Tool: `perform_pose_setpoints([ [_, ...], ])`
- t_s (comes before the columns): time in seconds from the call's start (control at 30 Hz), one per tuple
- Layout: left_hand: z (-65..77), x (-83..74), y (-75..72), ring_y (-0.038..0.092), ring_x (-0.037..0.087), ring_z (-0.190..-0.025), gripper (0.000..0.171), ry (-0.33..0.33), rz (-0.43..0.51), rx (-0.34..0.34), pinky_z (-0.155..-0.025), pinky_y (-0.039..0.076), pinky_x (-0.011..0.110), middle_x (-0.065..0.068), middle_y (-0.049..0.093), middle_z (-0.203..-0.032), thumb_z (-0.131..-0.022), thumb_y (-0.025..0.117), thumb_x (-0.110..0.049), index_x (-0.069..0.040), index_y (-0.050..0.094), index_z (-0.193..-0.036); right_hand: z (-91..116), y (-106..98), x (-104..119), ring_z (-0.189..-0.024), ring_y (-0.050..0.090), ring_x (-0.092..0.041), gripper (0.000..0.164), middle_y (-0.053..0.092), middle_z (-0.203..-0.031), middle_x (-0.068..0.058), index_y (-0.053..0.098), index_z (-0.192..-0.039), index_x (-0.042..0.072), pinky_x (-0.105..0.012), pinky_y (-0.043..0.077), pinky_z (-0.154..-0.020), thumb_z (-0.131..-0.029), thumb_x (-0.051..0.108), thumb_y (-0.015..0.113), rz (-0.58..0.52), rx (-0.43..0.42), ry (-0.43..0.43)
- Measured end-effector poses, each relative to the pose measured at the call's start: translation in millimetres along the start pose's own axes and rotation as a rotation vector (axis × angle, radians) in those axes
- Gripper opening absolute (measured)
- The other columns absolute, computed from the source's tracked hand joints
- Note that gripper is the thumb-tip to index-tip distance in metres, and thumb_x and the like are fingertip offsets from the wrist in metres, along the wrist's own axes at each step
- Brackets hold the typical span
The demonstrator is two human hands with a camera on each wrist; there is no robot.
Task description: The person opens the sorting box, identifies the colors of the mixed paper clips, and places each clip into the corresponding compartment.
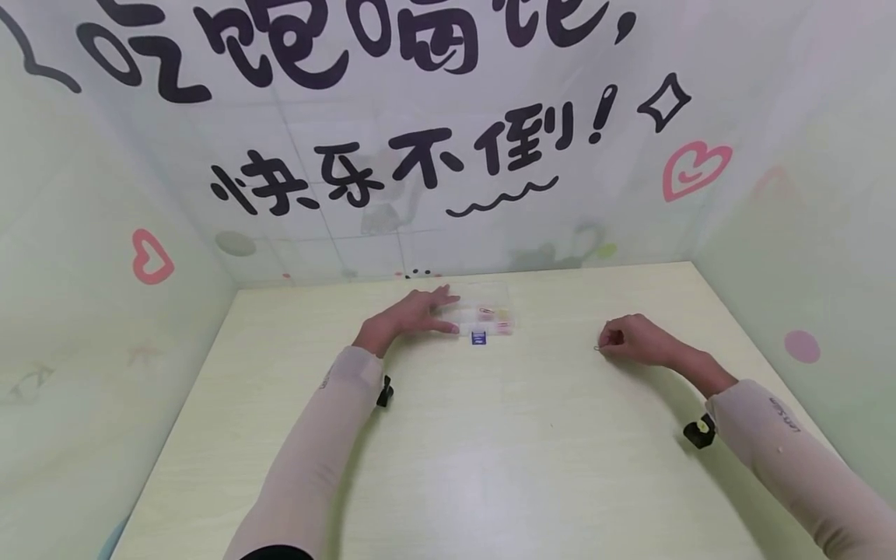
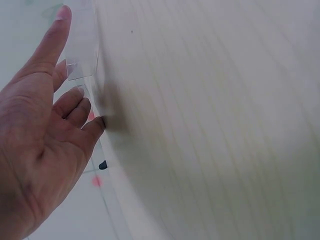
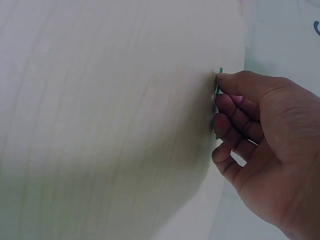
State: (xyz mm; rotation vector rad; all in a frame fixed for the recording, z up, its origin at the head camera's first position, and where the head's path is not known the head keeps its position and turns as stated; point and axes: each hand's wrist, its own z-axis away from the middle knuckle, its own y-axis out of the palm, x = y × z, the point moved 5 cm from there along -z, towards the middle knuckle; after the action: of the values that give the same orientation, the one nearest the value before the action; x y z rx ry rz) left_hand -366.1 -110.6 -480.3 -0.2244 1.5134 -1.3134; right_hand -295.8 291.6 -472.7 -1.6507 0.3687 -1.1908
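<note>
A clear plastic box (image 1: 465, 330) with compartments stands near the back of the table, its transparent lid (image 1: 483, 294) lying back toward the wall. Red or pink paper clips (image 1: 486, 312) and something yellowish show inside; a blue label (image 1: 478, 337) is at its front. My left hand (image 1: 418, 311) rests at the box's left end, thumb and fingers spread and fairly straight. In the left wrist view, the thumb of this hand (image 2: 32, 115) lies beside the clear plastic. Off to the right, my right hand (image 1: 637, 340) pinches a thin green paper clip (image 3: 220, 70) close to the tabletop, fingers partly covering it.
The pale wooden table (image 1: 448, 435) meets a back wall (image 1: 434, 233) printed with dark lettering and hearts. Side walls (image 1: 805, 257) enclose it left and right. A small dark speck lies on the table in front of the hands.
</note>
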Motion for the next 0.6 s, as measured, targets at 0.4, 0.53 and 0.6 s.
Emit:
perform_pose_setpoints([
  [0.4, 0.8, -2.0, -0.6, 0.017, 0.033, -0.163, 0.082, -0.004, 0.003, 0.0, -0.132, 0.017, 0.048, 0.016, 0.021, -0.174, -0.093, 0.082, -0.042, -0.013, 0.046, -0.161, -3.1, -1.8, 3.7, -0.074, 0.055, -0.007, 0.013, 0.066, -0.079, 0.006, 0.073, -0.085, 0.009, -0.022, 0.049, -0.068, -0.092, -0.001, 0.076, -0.011, 0.059, 0.023],
  [0.53, 2.2, -4.0, -0.9, 0.017, 0.034, -0.163, 0.081, -0.003, 0.005, 0.005, -0.132, 0.017, 0.049, 0.016, 0.021, -0.174, -0.094, 0.081, -0.042, -0.013, 0.046, -0.161, -3.9, -3.4, 7.0, -0.073, 0.053, -0.008, 0.014, 0.065, -0.078, 0.006, 0.072, -0.084, 0.009, -0.022, 0.048, -0.068, -0.092, -0.002, 0.075, -0.007, 0.067, 0.019],
  [0.6, 2.6, -4.5, -1.4, 0.017, 0.033, -0.163, 0.081, -0.002, 0.005, 0.006, -0.132, 0.018, 0.048, 0.016, 0.021, -0.174, -0.094, 0.081, -0.042, -0.013, 0.046, -0.161, -5.3, -4.7, 10.1, -0.073, 0.053, -0.008, 0.014, 0.064, -0.078, 0.006, 0.072, -0.084, 0.009, -0.022, 0.047, -0.068, -0.092, -0.002, 0.075, -0.004, 0.065, 0.013],
])
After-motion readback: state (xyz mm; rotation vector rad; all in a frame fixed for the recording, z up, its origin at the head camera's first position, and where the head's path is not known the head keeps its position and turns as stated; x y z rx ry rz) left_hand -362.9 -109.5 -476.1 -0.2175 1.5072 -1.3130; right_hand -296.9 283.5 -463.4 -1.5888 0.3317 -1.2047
